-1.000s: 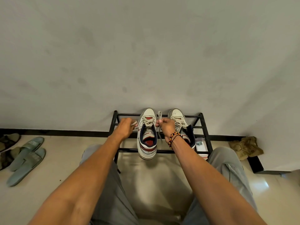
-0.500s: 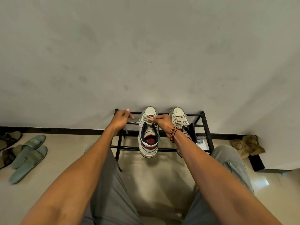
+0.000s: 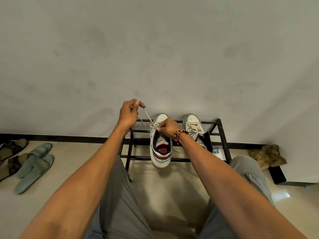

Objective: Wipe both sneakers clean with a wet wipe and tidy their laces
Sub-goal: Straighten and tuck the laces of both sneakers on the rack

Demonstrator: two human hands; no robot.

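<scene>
Left arm: stretched out far ahead of me, forearm bare, running up from the near left toward the centre.
Left hand (image 3: 129, 112): raised up high, fingers curled, thumb and fingertip pinching the lace (image 3: 147, 116) end, pulling it taut.
Right arm: reaching in from the near right, bare forearm angled toward the centre.
Right wrist: beaded bracelet (image 3: 177, 135) wrapped round it.
Right hand (image 3: 168, 127): lower than my left, fingers curled, pinching the lace at its lower end.
</scene>
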